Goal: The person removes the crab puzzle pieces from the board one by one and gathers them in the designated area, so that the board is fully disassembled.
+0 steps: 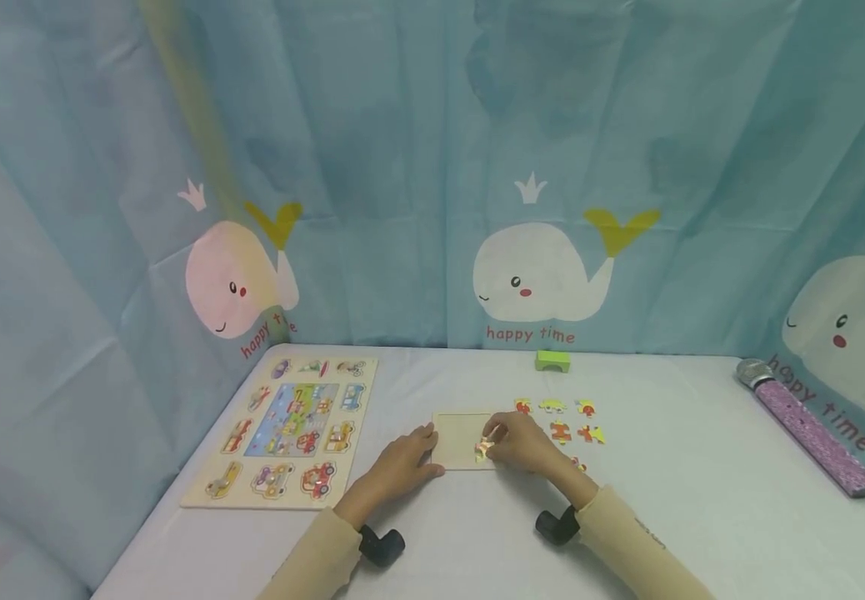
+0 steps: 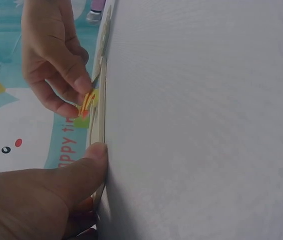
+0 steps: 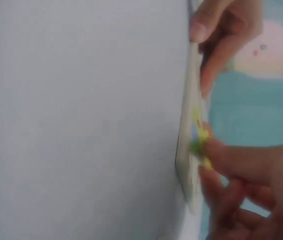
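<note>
A shallow wooden puzzle tray (image 1: 453, 440) lies flat on the white table in the head view. My left hand (image 1: 401, 463) holds its left side, thumb near the front corner and fingers farther back. Over the tray's right part, my right hand (image 1: 520, 442) pinches a small jigsaw piece (image 1: 482, 449) between thumb and fingers. In the left wrist view the piece (image 2: 86, 103) shows yellow and orange, tilted above the tray. Blurred in the right wrist view, it (image 3: 199, 142) also shows some green and blue. Several loose jigsaw pieces (image 1: 561, 431) lie right of the tray, some partly behind my right hand.
A wooden vehicle puzzle board (image 1: 252, 457) lies at the left. At the back stands a green arched block (image 1: 552, 361). A pink glittery microphone (image 1: 815, 433) lies along the right side. A blue curtain (image 1: 402, 167) with whales hangs behind the table.
</note>
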The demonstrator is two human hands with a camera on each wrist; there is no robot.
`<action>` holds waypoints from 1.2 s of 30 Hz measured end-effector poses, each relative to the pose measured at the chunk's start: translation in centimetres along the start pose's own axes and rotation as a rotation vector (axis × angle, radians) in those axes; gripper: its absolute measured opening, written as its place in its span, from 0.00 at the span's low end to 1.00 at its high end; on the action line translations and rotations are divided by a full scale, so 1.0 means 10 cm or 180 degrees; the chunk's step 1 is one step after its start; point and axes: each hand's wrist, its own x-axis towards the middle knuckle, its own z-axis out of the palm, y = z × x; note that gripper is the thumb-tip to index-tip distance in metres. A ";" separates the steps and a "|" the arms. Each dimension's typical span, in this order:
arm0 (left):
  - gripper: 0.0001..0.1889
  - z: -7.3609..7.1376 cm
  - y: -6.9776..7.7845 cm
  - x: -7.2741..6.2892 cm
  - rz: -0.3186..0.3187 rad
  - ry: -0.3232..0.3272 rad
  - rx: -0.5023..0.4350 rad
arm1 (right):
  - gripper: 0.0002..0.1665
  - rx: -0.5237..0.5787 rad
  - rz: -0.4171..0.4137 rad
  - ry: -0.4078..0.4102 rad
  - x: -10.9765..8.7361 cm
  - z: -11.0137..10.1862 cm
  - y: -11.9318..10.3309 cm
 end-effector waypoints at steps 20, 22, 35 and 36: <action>0.33 -0.02 0.00 -0.01 0.0003 -0.0027 -0.0043 | 0.03 0.0609 0.0021 -0.0126 -0.02 -0.15 0.08; 0.33 -0.03 -0.02 0.00 0.0002 0.0001 -0.0047 | 0.03 0.0730 0.0039 -0.0159 -0.06 -0.22 0.13; 0.32 -0.01 -0.05 0.03 0.0090 0.0083 -0.0037 | 0.22 0.0848 0.1156 0.0147 -0.55 -0.86 0.78; 0.33 -0.01 -0.05 0.03 0.0087 0.0076 -0.0039 | 0.22 0.0813 0.1225 0.0166 -0.57 -0.90 0.82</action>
